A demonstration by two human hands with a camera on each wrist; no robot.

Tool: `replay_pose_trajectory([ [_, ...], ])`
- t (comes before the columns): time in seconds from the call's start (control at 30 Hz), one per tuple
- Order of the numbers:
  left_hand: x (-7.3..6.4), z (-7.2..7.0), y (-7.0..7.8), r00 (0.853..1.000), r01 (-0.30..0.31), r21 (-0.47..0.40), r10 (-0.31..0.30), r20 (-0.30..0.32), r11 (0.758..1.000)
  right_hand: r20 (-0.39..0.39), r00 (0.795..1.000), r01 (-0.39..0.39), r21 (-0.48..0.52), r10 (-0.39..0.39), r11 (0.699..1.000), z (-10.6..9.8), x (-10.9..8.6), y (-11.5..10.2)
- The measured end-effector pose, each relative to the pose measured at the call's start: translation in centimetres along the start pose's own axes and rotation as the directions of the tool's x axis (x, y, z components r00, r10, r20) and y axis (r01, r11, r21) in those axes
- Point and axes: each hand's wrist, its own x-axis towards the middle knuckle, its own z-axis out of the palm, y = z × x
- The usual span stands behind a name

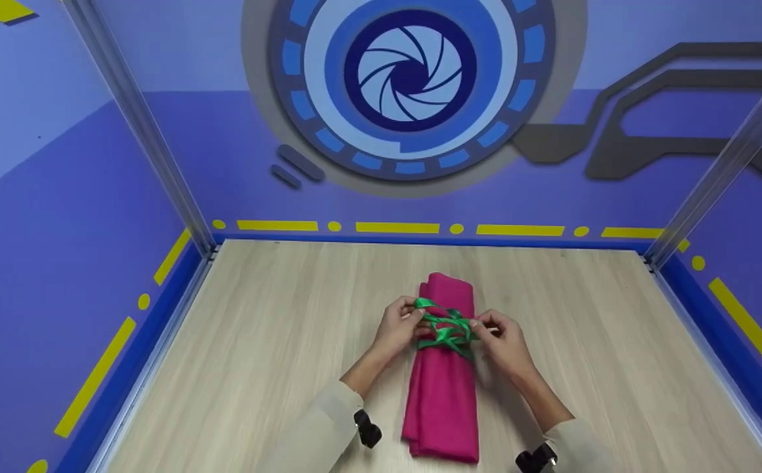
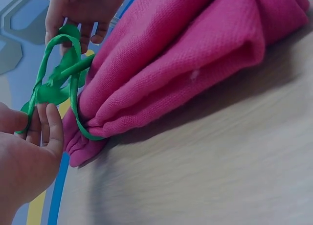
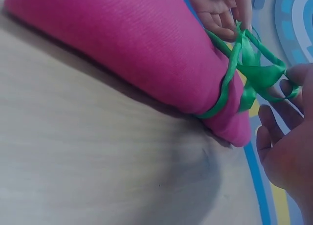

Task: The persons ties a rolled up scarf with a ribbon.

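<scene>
A folded bundle of pink cloth point(image 1: 445, 401) lies lengthwise on the table, pointing away from the person. Round its upper part runs a green ribbon point(image 1: 448, 336), with loops and a loose knot on top. My left hand point(image 1: 399, 326) is at the bundle's left side and pinches a ribbon loop between thumb and fingers. On the other side my right hand point(image 1: 503, 338) pinches another part of the ribbon. Both wrist views show the green ribbon point(image 2: 57, 83) raised in loops above the pink cloth point(image 3: 146, 49), stretched between the two hands.
The light wood table point(image 1: 276, 341) is bounded by blue printed panels point(image 1: 197, 151) at the back and sides. Metal posts point(image 1: 138, 118) stand at the back corners. A dark wrist device point(image 1: 368, 429) sits on each sleeve.
</scene>
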Motion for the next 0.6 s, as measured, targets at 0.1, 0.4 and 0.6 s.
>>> replay_pose_trajectory([
  [0.1,0.0,-0.3,0.0,1.000,-0.009,0.001,0.010,-0.017,1.000,0.000,1.000,0.000,0.003,0.000,1.000,-0.4,-0.1,-0.1],
  [0.4,-0.3,-1.4,0.1,0.995,-0.082,0.126,0.088,-0.042,0.989,0.013,1.000,0.017,0.008,-0.017,1.000,-1.7,-1.0,-2.9],
  [0.6,-0.5,-2.3,0.1,0.986,-0.164,0.246,0.167,0.010,0.955,0.050,0.999,0.001,0.000,-0.001,1.000,-2.5,-0.3,-0.5],
])
